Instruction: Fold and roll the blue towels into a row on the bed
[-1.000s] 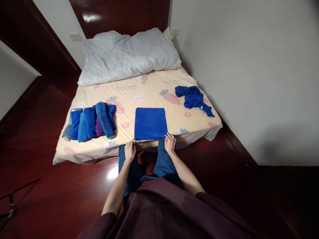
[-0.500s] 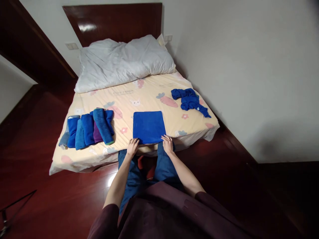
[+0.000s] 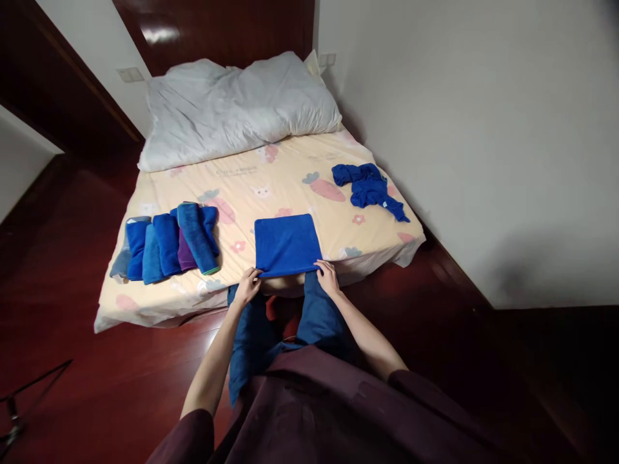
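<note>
A folded square blue towel [image 3: 286, 243] lies flat at the near edge of the bed [image 3: 271, 187]. My left hand [image 3: 249, 285] pinches its near left corner. At the near right corner sits my right hand [image 3: 327, 277], fingers closed on the cloth. To the left on the bed lies a row of rolled towels [image 3: 169, 241], several blue and one purple. A crumpled blue cloth [image 3: 368, 187] rests at the bed's right side, apart from both hands.
A white pillow [image 3: 232, 106] lies at the head of the bed under a dark wooden headboard [image 3: 217, 29]. A white wall [image 3: 459, 129] runs close along the bed's right side. Dark red wood floor [image 3: 97, 367] surrounds the bed; a thin black stand [image 3: 19, 399] is at bottom left.
Both hands have gone from resting at the towel's near edge to gripping its two near corners. The towel's near edge has shifted slightly up the bed.
</note>
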The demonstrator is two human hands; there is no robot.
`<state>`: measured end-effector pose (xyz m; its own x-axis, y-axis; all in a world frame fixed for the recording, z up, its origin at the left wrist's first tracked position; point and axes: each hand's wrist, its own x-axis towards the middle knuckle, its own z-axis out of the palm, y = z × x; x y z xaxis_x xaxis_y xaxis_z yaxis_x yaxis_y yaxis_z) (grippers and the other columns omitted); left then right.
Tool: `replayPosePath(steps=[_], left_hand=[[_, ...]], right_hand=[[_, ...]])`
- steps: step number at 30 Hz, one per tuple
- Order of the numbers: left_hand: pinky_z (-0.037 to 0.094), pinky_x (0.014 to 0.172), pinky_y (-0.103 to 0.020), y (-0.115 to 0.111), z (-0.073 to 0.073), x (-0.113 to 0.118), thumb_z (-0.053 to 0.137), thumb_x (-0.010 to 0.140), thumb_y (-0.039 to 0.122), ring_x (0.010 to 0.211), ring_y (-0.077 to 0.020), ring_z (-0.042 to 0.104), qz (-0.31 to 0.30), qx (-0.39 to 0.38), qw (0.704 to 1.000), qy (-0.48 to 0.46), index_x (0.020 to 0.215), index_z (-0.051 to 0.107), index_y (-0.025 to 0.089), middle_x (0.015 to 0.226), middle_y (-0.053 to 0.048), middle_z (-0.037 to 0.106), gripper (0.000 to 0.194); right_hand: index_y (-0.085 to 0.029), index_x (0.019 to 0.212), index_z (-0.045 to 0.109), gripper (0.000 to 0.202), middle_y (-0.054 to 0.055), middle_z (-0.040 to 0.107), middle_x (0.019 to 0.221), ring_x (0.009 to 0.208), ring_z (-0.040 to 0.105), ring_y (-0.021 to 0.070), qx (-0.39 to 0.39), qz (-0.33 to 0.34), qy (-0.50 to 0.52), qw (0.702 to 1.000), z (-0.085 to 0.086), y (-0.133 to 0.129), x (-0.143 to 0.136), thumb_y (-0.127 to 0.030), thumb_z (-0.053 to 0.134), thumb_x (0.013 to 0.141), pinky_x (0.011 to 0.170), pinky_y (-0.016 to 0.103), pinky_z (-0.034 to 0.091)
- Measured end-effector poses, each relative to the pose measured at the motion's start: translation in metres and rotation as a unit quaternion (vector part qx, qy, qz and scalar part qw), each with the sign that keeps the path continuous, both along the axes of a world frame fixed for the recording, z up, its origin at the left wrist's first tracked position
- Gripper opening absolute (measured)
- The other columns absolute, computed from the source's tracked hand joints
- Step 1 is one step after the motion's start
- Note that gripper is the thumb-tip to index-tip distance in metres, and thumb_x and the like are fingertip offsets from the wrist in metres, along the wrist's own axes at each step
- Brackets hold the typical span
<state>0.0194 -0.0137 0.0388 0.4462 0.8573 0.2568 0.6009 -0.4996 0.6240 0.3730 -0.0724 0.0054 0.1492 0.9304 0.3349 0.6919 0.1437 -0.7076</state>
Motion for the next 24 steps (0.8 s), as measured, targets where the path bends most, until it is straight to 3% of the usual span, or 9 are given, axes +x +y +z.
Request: replayPosePath(steps=[4, 8, 12, 17, 24], left_hand=[[0.051, 0.108, -0.044, 0.004, -0.010, 0.004, 0.050, 0.084, 0.014, 0.120, -0.0239, 0.062, 0.015, -0.032, 0.997, -0.065, 0.104, 0.070, 0.021, 0.116, -0.010, 0.067, 0.029], [0.042, 0.117, -0.050, 0.019, -0.013, 0.016, 0.053, 0.092, 0.029, 0.131, -0.0267, 0.057, 0.021, -0.070, 0.991, -0.113, 0.100, 0.070, 0.021, 0.122, -0.010, 0.070, 0.020], [0.051, 0.104, -0.043, 0.025, -0.012, 0.022, 0.052, 0.096, 0.042, 0.110, -0.0245, 0.067, 0.096, -0.133, 0.976, -0.145, 0.106, 0.066, 0.019, 0.111, -0.010, 0.073, 0.028], [0.055, 0.084, -0.035, 0.026, -0.012, 0.019, 0.047, 0.098, 0.048, 0.087, -0.0215, 0.068, 0.175, -0.132, 0.966, -0.135, 0.106, 0.061, 0.019, 0.091, -0.007, 0.071, 0.033], [0.054, 0.082, -0.034, 0.047, -0.012, 0.019, 0.052, 0.093, 0.049, 0.087, -0.0238, 0.071, 0.218, -0.153, 0.958, -0.103, 0.094, 0.063, 0.019, 0.091, -0.008, 0.073, 0.031]], right_hand=[[-0.020, 0.109, 0.077, 0.047, 0.009, 0.075, 0.121, 0.121, 0.067, 0.0238, -0.003, 0.009, 0.052, 0.999, -0.001, 0.007, -0.003, -0.003, 0.048, 0.076, 0.112, 0.043, 0.048], [-0.020, 0.108, 0.077, 0.042, 0.008, 0.076, 0.118, 0.114, 0.070, 0.0227, -0.004, -0.028, 0.138, 0.990, -0.003, 0.012, 0.000, -0.010, 0.048, 0.079, 0.110, 0.039, 0.050], [-0.017, 0.105, 0.076, 0.031, 0.010, 0.078, 0.110, 0.105, 0.072, 0.0251, -0.018, -0.078, 0.205, 0.976, -0.005, 0.018, 0.004, -0.030, 0.053, 0.087, 0.102, 0.038, 0.054], [-0.016, 0.088, 0.069, 0.045, 0.011, 0.076, 0.084, 0.077, 0.069, 0.0242, -0.069, -0.121, 0.171, 0.975, -0.007, 0.030, 0.010, -0.057, 0.051, 0.090, 0.079, 0.034, 0.057], [-0.022, 0.072, 0.060, 0.043, 0.007, 0.069, 0.072, 0.069, 0.062, 0.0222, -0.103, -0.106, 0.128, 0.981, -0.006, 0.050, 0.018, -0.060, 0.049, 0.091, 0.073, 0.031, 0.051]])
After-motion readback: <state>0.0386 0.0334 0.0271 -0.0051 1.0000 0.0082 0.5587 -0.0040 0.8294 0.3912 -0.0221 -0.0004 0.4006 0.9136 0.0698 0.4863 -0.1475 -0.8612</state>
